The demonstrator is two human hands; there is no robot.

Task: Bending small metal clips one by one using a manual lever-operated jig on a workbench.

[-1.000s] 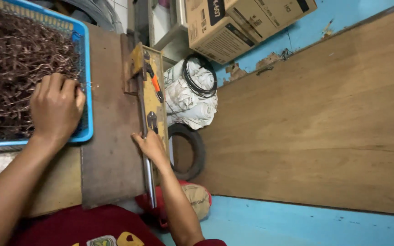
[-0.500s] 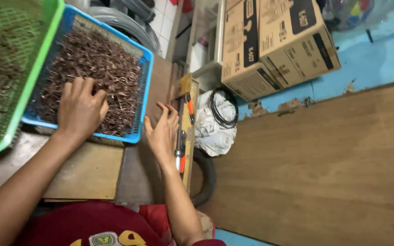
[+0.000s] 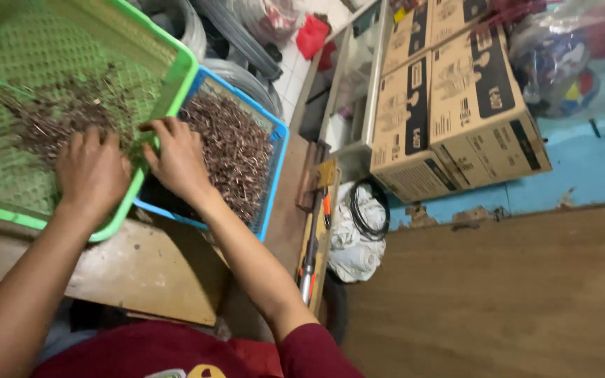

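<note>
Sorting step: left hand (image 3: 91, 173) flat on scraps (image 3: 71, 112) in green basket (image 3: 176, 84), right hand (image 3: 176, 157) loose at rim, both grips open, empty; next needed pinching.

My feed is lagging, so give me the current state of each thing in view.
Left hand: palm down in green basket, on scraps.
Right hand: fingers at the basket's rim.
Green basket: partly filled.
Blue basket: holds brown scraps.
Cardboard boxes: closed, side by side.

Both hands press palm-down among brown scraps (image 3: 57, 115): left hand (image 3: 91, 171) inside the green basket (image 3: 176, 84), right hand (image 3: 176, 159) at its rim beside the blue basket (image 3: 274, 171).
</note>
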